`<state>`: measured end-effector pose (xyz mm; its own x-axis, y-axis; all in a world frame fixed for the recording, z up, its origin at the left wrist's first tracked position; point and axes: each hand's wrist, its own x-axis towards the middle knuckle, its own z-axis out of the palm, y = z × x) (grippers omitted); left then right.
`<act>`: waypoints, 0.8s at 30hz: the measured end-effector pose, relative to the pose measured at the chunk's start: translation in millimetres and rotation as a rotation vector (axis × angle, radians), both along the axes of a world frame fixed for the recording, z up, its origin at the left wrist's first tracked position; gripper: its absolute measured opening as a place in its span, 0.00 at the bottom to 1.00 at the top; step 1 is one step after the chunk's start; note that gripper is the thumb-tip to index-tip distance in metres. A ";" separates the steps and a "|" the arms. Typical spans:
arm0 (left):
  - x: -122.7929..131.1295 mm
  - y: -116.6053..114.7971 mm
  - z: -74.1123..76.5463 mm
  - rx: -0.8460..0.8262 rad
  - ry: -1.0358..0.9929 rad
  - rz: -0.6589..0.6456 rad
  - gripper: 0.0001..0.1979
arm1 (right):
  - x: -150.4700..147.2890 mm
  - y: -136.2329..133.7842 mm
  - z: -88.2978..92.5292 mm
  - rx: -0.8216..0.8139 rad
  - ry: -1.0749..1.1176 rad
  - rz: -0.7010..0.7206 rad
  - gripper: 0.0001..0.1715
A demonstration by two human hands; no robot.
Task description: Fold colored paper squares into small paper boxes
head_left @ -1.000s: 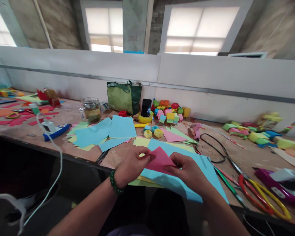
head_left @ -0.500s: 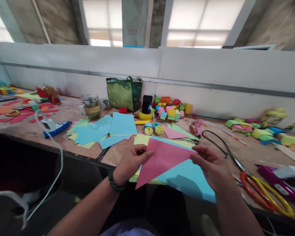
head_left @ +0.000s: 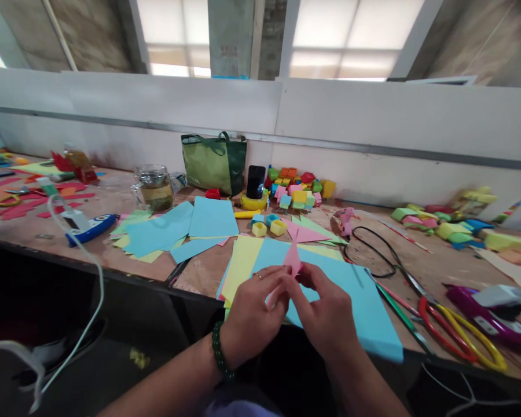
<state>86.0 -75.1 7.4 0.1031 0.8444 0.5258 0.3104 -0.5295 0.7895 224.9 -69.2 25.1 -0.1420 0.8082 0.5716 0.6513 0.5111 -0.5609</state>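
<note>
My left hand and my right hand meet just above the table's front edge, both pinched on a folded pink paper. Only the paper's upper tip shows above my fingers; the rest is hidden between my hands. A green bead bracelet circles my left wrist. Beneath my hands lies a stack of blue and yellow sheets.
Scattered blue and green sheets lie at the left. Red and yellow scissors and a black cord lie at the right. At the back stand a green bag, a glass jar, a phone and several folded paper cubes.
The pink triangle was spread wide between my hands half a second ago. My hands have come together and folded it narrow, so only its tip shows now.
</note>
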 end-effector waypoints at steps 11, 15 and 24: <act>5.1 -2.3 -4.9 -0.245 -0.302 -0.202 0.46 | 4.4 2.7 -2.2 -0.267 0.432 0.080 0.14; 3.2 2.7 -6.6 -0.388 -0.552 -0.311 0.45 | 15.1 13.8 -10.5 -0.310 0.643 0.138 0.15; -34.6 23.6 -15.0 -0.288 -0.190 0.195 0.33 | 49.1 27.6 -13.8 -0.319 0.516 -0.137 0.39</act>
<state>51.3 -51.5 -7.5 -0.1501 0.9543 0.2585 0.2169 -0.2233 0.9503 274.0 -41.6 11.3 0.2055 0.9417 0.2663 0.3032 0.1974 -0.9323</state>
